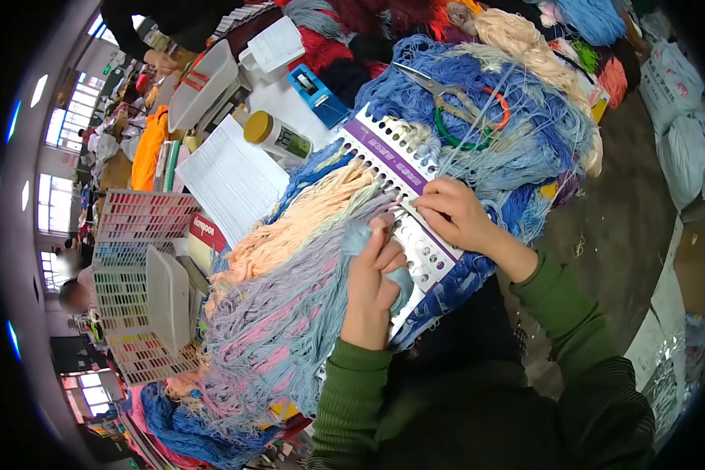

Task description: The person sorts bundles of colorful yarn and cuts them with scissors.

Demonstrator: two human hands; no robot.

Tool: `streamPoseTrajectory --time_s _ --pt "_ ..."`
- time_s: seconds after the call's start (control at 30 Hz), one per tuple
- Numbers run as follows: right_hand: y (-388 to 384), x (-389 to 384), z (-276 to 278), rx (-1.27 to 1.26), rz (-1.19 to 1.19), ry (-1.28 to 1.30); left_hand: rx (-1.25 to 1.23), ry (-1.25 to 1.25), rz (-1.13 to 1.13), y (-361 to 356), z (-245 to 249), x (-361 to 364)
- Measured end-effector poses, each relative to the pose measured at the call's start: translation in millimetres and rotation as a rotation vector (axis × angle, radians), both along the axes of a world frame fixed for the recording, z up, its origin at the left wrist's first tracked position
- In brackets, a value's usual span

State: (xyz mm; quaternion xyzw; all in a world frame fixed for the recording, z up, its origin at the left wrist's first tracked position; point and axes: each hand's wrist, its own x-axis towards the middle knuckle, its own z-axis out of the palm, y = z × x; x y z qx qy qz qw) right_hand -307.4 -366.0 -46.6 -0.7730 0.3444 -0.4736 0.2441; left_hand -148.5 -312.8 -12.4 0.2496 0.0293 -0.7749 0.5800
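A white punched thread card (423, 266) with a purple printed band lies slanted across heaps of embroidery thread. Skeins in peach, lilac, pink and grey-blue (290, 258) hang from the holes along its left side. My left hand (376, 274) is closed around a pale blue bunch of thread (400, 283) over the card's lower part. The fingers of my right hand (462, 218) pinch at the row of holes near the middle of the card, apparently on thread; their tips partly hide it. Above, scissors (445, 131) with green and orange handles rest on loose blue thread (533, 117).
Left of the card are a gold-lidded jar (260, 128), a blue tape dispenser (319, 95), a written sheet (231, 172) and a white bin (167, 298) beside a colour chart (117, 227). Another person's hand (161, 62) shows at top left. Plastic bags (676, 102) stand at right.
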Motion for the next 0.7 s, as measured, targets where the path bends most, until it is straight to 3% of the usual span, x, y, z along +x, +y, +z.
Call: streamPoseTrajectory --time_s 0.1,0.2,0.27,0.43,0.53,0.7 --pt "-3.2 -2.2 -1.6 0.073 0.056 -0.108 -0.156 0.182 -0.197 -1.5 -3.6 6.5" --pt "-0.9 -5.0 -0.6 0.333 0.116 -0.402 -0.139 -0.458 -0.352 -17.1 -6.1 -15.4" --pt "-1.0 -8.9 -0.1 0.431 0.116 -0.392 -0.15 -0.767 -0.42 -19.3 -4.1 -25.1" --pt "-0.3 -9.4 -3.8 0.505 0.131 -0.458 -0.141 -0.884 -0.417 -16.0 -7.6 -30.3" --pt "-1.2 -8.3 -8.1 0.47 0.11 -0.475 -0.087 -0.897 -0.398 -17.2 -7.4 -32.1" --pt "-5.2 -1.9 -6.5 0.035 0.062 -0.008 0.044 -0.865 -0.24 -14.4 -5.4 -24.7"
